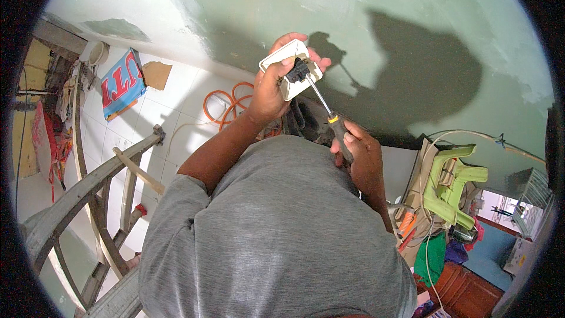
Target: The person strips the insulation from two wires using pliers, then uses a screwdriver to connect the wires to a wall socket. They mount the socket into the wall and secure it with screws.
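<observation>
My left hand (271,91) is closed around a white rectangular outlet plate (293,90), its fingers behind and its thumb in front. A black socket module (298,70) sits in the middle of the plate. In my right hand (362,153) is a screwdriver (321,99) with a dark handle and a yellow band, gripped by the handle. Its metal shaft slants up and left, and the tip meets the black module. What lies behind the plate is hidden by my left hand.
On the left stands a metal ladder (76,203). An orange hose (219,119) lies coiled on the white tiled floor beside a blue printed sheet (125,82). To the right are a light green plastic stool (447,182) and assorted clutter. A green wall (412,0) rises ahead.
</observation>
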Tool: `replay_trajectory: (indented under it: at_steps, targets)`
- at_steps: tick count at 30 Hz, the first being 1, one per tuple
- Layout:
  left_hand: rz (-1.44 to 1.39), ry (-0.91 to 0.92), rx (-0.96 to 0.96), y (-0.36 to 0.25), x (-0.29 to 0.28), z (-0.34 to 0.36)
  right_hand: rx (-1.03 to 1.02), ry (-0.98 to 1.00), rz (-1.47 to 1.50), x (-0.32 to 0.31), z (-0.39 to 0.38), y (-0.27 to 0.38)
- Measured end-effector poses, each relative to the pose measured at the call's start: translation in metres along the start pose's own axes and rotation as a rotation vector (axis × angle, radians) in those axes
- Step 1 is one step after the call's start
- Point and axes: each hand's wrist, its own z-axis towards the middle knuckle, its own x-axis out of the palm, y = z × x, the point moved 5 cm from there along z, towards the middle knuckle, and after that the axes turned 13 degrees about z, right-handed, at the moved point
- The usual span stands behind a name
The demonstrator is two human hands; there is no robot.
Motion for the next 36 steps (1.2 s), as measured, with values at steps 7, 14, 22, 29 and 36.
replay_trajectory:
  at_steps: [7,14,22,29,36]
  targets:
    - [0.001,-0.047,-0.037,0.004,0.004,-0.005,-0.632,-0.148,-0.618,0.018,-0.01,0.038]
    - [-0.126,-0.078,-0.096,0.019,-0.005,-0.011,-0.429,-0.064,-0.468,0.003,-0.005,0.014]
    - [-0.089,-0.122,-0.139,0.024,-0.008,-0.014,-0.148,-0.147,-0.382,0.015,-0.01,0.027]
    - [-0.066,-0.16,-0.199,0.027,-0.011,-0.015,-0.655,-0.199,-0.836,0.017,-0.018,0.04]
    - [-0.132,-0.242,-0.329,0.04,-0.016,-0.018,-0.365,-0.152,-0.586,0.011,-0.008,0.022]
